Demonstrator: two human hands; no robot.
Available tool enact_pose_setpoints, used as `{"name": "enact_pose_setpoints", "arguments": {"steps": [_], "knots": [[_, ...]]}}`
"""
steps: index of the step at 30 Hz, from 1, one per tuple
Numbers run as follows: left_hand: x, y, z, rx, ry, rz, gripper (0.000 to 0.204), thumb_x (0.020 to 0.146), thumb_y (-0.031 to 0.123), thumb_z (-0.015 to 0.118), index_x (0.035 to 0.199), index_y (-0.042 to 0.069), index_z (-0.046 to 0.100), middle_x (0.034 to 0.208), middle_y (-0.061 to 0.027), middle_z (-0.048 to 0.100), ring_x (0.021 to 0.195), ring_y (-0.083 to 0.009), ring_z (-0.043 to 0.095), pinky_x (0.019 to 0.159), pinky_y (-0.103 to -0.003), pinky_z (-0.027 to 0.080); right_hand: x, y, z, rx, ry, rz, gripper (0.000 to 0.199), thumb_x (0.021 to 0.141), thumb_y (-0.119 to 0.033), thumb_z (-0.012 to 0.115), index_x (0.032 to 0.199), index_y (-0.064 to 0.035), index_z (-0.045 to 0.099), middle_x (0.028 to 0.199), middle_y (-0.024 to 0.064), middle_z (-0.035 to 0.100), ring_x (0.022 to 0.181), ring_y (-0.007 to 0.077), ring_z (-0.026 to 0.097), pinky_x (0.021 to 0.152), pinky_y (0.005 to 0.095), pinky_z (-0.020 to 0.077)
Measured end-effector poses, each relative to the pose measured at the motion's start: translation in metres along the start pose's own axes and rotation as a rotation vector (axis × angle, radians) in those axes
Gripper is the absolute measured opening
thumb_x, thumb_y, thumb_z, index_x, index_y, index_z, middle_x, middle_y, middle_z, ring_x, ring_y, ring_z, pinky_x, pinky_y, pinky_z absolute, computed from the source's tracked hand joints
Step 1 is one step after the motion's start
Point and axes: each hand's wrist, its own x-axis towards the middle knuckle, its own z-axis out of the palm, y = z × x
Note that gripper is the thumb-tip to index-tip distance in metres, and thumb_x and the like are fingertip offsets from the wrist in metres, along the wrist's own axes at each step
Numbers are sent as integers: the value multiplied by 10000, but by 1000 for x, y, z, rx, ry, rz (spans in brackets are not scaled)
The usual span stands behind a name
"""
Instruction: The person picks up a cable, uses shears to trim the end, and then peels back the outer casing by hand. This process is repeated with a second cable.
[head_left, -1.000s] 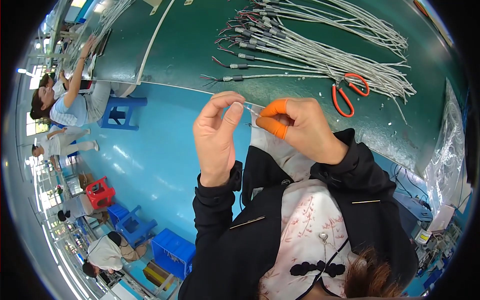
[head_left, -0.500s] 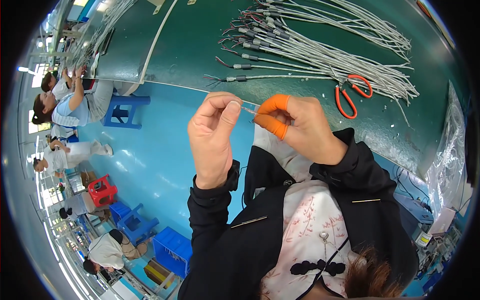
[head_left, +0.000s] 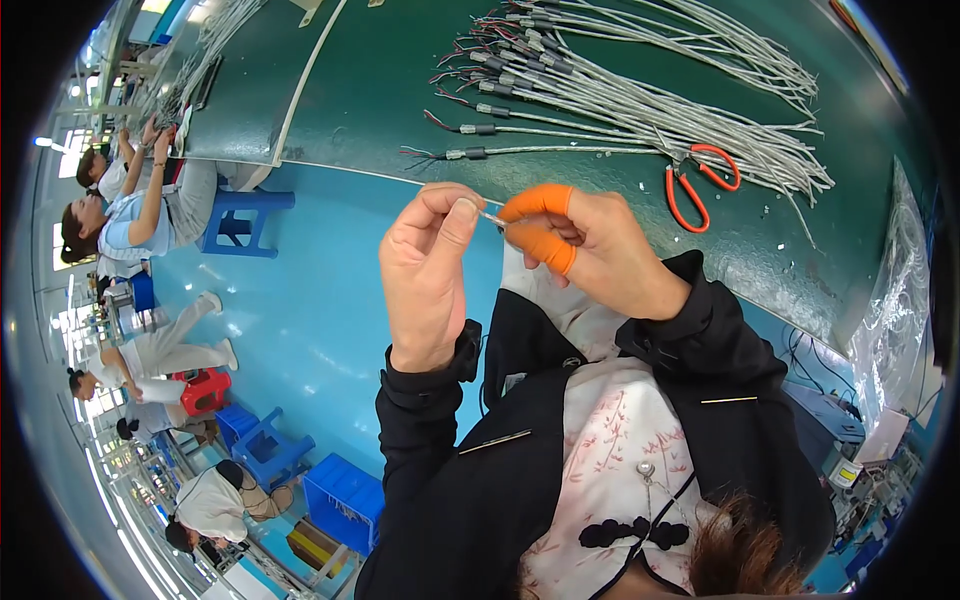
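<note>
My left hand (head_left: 430, 275) pinches a thin silvery cable (head_left: 489, 211) between thumb and forefinger, just past the bench's near edge. Opposite it, my right hand (head_left: 605, 245), with orange finger cots on thumb and forefinger, closes on the same cable's end. Only a short stretch shows between the fingertips; the rest is hidden. Beyond my hands, a single cable (head_left: 560, 150) with a grey sleeve and fanned wire ends lies on the green bench. Behind that rests a bundle of similar cables (head_left: 640, 105). Red-handled cutters (head_left: 690, 190) lie with their jaws against the bundle.
The green bench (head_left: 380, 120) spans the far side, with white scraps scattered near the cutters. Clear plastic film (head_left: 890, 290) hangs at its right end. Blue stools (head_left: 240, 222), a red stool (head_left: 205, 392) and a blue crate (head_left: 342, 500) stand left. Several people work there.
My fingertips have come closer together on the cable, and less of it shows. The view has shifted slightly. At the left, a standing person has stepped nearer the red stool.
</note>
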Motion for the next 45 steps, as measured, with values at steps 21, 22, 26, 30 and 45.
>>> {"name": "enact_pose_setpoints", "arguments": {"steps": [21, 22, 26, 30, 45], "knots": [[-16, -3, -12, 195, 101, 29, 122, 842, 32, 631, 942, -37, 638, 969, -68, 607, 854, -118, 523, 774, -245, 398, 0, 3, 16, -170, 78, -11, 168, 784, -86, 734, 849, 4, 608, 651, 13, 594, 542, 29, 503, 489, 183, 399], [-18, -1, -12, 232, 91, 43, 124, 827, 22, 645, 936, -39, 645, 965, -71, 613, 852, -122, 534, 759, -242, 407, 0, 3, 17, -214, 75, -33, 171, 778, -86, 738, 848, 1, 609, 648, 18, 593, 537, 35, 506, 490, 186, 403], [-19, 0, -15, 314, 101, 40, 123, 793, 4, 666, 907, -40, 654, 942, -75, 622, 831, -124, 531, 743, -242, 409, 1, 3, 22, -324, 75, -109, 179, 760, -87, 748, 845, -7, 612, 641, 34, 593, 523, 57, 519, 490, 196, 416], [-21, -2, -19, 298, 112, 10, 108, 781, 0, 666, 883, -35, 658, 911, -75, 626, 823, -123, 526, 743, -243, 408, 3, 9, 26, -376, 102, -200, 188, 747, -91, 755, 841, -11, 613, 638, 51, 594, 516, 81, 537, 485, 211, 425], [-20, -9, -18, 150, 161, -55, 80, 762, -2, 673, 835, -32, 660, 829, -48, 620, 767, -110, 503, 699, -235, 379, 5, 15, 21, -173, 21, 12, 168, 758, -86, 743, 817, -10, 605, 602, 38, 560, 504, 78, 496, 476, 218, 404]]}}
